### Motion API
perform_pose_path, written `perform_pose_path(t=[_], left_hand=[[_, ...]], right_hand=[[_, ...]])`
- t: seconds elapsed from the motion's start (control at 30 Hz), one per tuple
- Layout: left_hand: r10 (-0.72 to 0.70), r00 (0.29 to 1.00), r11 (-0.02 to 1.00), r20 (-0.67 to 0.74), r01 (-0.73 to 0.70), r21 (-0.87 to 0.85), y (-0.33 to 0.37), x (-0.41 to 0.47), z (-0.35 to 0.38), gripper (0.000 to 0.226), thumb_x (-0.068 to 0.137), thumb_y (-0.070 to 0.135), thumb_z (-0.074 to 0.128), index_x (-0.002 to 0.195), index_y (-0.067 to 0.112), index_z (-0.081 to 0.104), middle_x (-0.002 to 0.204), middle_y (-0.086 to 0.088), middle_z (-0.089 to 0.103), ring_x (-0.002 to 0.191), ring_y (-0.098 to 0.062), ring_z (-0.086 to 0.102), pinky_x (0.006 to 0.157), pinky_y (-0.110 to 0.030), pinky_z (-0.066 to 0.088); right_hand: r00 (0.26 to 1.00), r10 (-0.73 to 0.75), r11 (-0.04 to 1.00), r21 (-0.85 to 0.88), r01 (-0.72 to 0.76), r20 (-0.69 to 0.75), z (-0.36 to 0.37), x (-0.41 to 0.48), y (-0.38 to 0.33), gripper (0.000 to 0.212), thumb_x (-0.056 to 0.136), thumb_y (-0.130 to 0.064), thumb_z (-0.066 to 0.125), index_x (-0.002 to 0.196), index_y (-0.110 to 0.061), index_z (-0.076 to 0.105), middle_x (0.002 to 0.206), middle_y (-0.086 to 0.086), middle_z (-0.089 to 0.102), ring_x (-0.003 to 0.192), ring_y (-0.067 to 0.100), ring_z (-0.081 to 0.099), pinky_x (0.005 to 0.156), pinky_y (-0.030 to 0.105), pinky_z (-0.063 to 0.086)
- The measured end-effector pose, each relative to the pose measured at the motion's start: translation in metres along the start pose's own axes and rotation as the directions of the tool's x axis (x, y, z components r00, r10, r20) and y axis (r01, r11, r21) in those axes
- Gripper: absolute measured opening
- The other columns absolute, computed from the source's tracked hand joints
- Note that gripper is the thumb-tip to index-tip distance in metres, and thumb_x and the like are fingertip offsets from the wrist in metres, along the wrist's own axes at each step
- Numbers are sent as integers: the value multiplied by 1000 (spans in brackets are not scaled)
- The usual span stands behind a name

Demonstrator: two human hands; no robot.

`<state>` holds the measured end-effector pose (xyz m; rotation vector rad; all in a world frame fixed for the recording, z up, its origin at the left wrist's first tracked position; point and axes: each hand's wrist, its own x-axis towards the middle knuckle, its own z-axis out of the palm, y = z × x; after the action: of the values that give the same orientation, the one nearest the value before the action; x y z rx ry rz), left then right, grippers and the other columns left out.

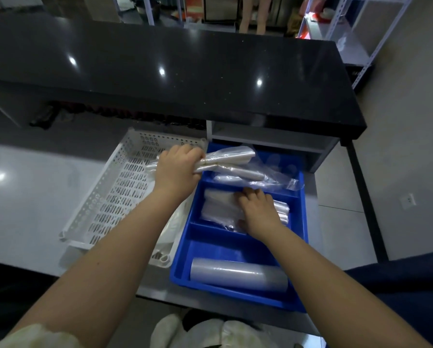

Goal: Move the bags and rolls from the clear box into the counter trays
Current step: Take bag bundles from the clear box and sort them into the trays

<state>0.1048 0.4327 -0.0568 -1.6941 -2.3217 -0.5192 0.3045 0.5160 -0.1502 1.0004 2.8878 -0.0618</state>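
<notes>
Over the blue tray [301,217], the left hand [176,169] grips rolled bags [229,158].

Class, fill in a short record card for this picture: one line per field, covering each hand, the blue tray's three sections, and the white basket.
left hand: shut on a bundle of clear bags, above the far section
right hand: resting on folded bags, grip unclear
blue tray: three sections
far section: loose clear bags
middle section: folded bags
near section: one roll lying on its side
white basket: left of the tray, perforated
</notes>
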Motion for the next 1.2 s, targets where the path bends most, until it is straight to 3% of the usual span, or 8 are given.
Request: perform_pose_path(t=[0.2,0.33,0.53,0.77,0.87,0.97,1.07,1.2], left_hand=[[5,1000,1000,0,-5,-13,5,10,4,28,68,13,71,93,20,61,86,0,59,81,-24,52,69,-33,33],[19,1000,1000,2,-19,-23,6,12,8,29,68,13,72,95,20,62,87,0,60,82,-25,53,71,-35,34],[18,1000,1000,16,-17,-26,1,17,12,29,70,13,70,97,20,62,90,-1,61,84,-25,53,72,-36,36],[-6,1000,999,-29,5,-41,-8,19,18,27,69,10,68,94,18,64,86,0,61,80,-25,53,69,-33,33],[-4,1000,999,-29,3,-53,-8,20,19,26,68,9,68,93,17,65,86,-1,61,79,-25,53,68,-32,32],[4,1000,998,-10,-4,-61,-6,21,20,26,68,9,68,92,16,65,87,-2,61,79,-25,53,69,-33,33],[4,1000,998,5,-4,-65,-3,23,21,26,68,10,69,92,17,63,88,-2,61,80,-25,52,69,-34,34],[10,1000,998,14,-9,-69,0,25,23,27,68,10,70,93,18,63,88,-2,60,81,-25,52,70,-34,33]], right_hand=[[1000,-21,1000,-1,21,5,2,3,2,69,75,-51,66,130,-17,43,134,8,44,116,31,38,94,42,32],[998,-65,997,49,64,25,1,3,8,83,69,-63,66,134,-18,40,139,8,38,123,31,34,101,42,32],[988,-111,994,36,108,106,-3,8,5,70,72,-57,66,124,-14,47,126,10,48,111,30,44,94,40,39],[978,-125,991,73,114,165,-4,10,8,76,74,-59,65,130,-14,42,126,10,45,112,30,41,95,41,37],[983,-82,979,197,48,166,-6,11,10,54,85,-53,52,125,-19,48,121,9,44,109,30,39,94,42,35],[989,-59,978,207,29,138,-4,9,8,33,91,-36,48,122,-25,51,118,7,46,105,29,40,89,39,34],[986,-53,979,201,20,159,0,8,7,42,88,-28,55,129,-29,44,123,4,48,106,28,42,89,38,37],[982,-16,968,249,-33,189,-5,10,13,53,80,-35,66,127,-29,42,125,3,50,111,27,42,93,41,37]])
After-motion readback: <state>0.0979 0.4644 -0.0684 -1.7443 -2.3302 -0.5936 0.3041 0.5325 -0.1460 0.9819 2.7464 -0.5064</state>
